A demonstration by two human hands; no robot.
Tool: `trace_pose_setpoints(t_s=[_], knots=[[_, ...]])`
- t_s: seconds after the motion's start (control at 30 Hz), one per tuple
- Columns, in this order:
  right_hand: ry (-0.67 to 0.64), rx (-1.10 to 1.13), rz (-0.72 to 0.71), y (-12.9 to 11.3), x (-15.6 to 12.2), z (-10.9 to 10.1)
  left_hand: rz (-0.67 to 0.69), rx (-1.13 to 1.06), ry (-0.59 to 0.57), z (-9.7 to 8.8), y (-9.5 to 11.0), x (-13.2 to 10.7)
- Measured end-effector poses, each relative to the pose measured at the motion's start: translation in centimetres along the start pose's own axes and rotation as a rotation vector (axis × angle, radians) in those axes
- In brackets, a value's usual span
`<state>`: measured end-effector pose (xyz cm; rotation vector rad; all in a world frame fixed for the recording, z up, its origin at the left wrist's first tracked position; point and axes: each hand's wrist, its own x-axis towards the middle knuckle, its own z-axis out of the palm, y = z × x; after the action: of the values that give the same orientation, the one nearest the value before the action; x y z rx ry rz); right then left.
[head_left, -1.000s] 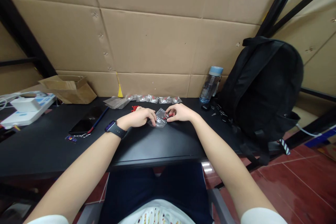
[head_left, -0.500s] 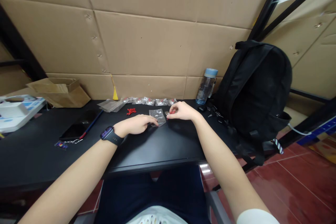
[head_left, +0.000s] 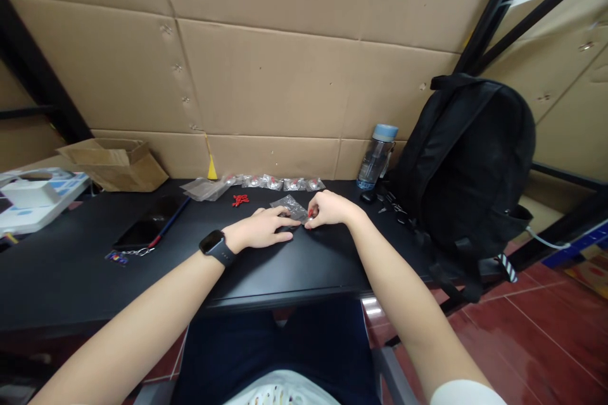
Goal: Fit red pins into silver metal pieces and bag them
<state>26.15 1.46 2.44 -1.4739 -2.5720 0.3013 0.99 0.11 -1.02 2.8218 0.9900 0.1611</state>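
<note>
A small clear plastic bag (head_left: 291, 206) lies on the black table. My left hand (head_left: 260, 228), with a dark watch on the wrist, rests at the bag's lower part with fingers stretched out and the thumb apart. Just right of it, my right hand (head_left: 327, 209) pinches a small silvery piece with a red cord (head_left: 310, 218) near the bag's opening edge; its exact kind is too small to make out. Behind the hands runs a row of several small clear packets (head_left: 293, 184) with silvery and red contents. A little pile of red cords (head_left: 240, 200) lies left of the bag.
More flat clear bags (head_left: 202, 188) lie at the back. Leftward are a phone (head_left: 147, 224) with a strap, a brown paper bag (head_left: 118, 168) and a white-blue device (head_left: 40, 196). A water bottle (head_left: 377, 157) and black backpack (head_left: 475, 171) stand right. Cardboard (head_left: 275, 76) walls the back.
My right hand has brought the small silvery piece down and closer to the bag. My left hand has moved right and spread its fingers, and the bag has tilted.
</note>
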Motion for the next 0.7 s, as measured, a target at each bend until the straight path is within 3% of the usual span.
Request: trace_pose_setpoints(t_s=[0.5, 0.7], knots=[[0.165, 0.094, -0.172, -0.5, 1.4, 1.7, -0.005, 0.016, -0.056, 0.2, -0.6, 0.1], [0.046, 0.241, -0.211, 0.2, 1.6, 1.9, 0.004, -0.009, -0.044, 0.2, -0.6, 0.1]])
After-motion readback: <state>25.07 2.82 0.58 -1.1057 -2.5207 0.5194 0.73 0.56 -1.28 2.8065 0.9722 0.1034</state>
